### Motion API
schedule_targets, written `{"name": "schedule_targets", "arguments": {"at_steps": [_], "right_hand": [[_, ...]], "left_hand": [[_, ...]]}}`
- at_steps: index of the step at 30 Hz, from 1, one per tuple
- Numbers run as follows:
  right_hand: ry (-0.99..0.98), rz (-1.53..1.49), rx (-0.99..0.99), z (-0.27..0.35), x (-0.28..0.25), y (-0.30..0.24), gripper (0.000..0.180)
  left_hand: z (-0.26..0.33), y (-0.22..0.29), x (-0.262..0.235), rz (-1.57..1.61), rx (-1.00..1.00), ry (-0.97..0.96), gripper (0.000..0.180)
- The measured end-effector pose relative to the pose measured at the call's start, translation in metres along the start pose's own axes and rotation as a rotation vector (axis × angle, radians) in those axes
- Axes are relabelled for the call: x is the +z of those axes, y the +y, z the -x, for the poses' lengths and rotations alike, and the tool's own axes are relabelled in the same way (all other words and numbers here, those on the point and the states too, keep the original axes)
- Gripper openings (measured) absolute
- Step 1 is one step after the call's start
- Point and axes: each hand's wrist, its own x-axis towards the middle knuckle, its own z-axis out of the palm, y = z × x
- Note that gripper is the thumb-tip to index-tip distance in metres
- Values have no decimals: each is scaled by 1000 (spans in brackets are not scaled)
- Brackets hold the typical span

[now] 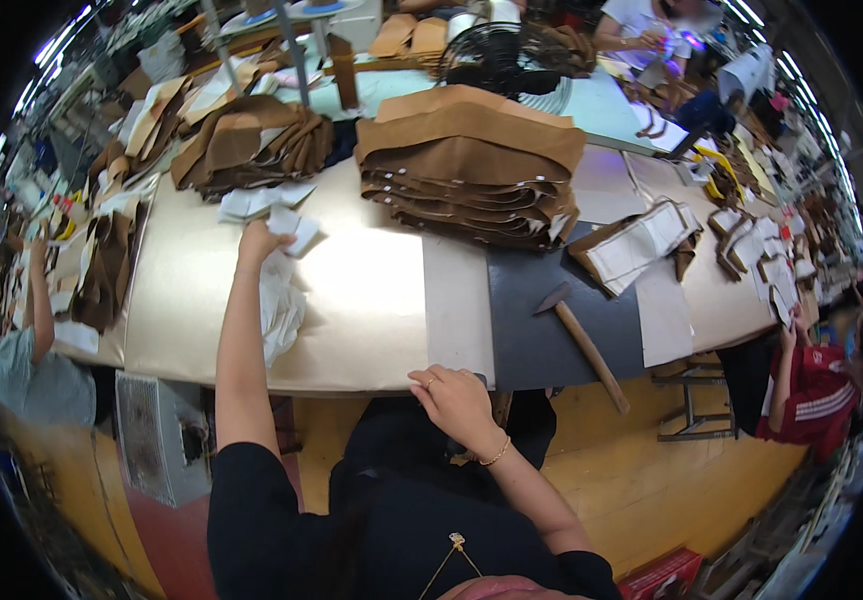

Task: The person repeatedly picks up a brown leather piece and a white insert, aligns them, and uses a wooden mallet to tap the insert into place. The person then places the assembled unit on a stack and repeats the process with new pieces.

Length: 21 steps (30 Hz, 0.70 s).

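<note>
My left hand [263,242] reaches out over the gold-coloured table, its fingers closed on a small white piece [296,230] like paper or thin lining. A small stack of white pieces [246,203] lies just beyond it. Below the hand, a crumpled white sheet [281,310] drapes toward the front edge. My right hand [456,400] rests at the table's near edge with its fingers loosely bent and apart, holding nothing. Farther off on the right, a hammer [581,345] with a wooden handle lies across a dark board [541,290].
A tall stack of brown panels [466,170] stands at the table's back, beside a looser brown pile [246,150] on the left. White-and-brown strips [641,245] lie to the right. A black fan [501,60] stands behind. Other people work at the left, right and far side.
</note>
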Motion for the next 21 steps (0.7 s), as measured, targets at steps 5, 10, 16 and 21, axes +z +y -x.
{"name": "schedule_targets", "arguments": {"at_steps": [5, 10, 16, 21], "right_hand": [[96, -98, 84, 3, -2, 4, 19], [89, -40, 104, 7, 0, 9, 18], [158, -63, 97, 12, 6, 10, 20], [114, -16, 113, 9, 9, 9, 19]], "left_hand": [[-9, 4, 14, -99, 219, 86, 37], [27, 35, -34, 139, 344, 245, 28], [87, -122, -171, -174, 165, 586, 43], [195, -199, -210, -614, -332, 672, 40]]}}
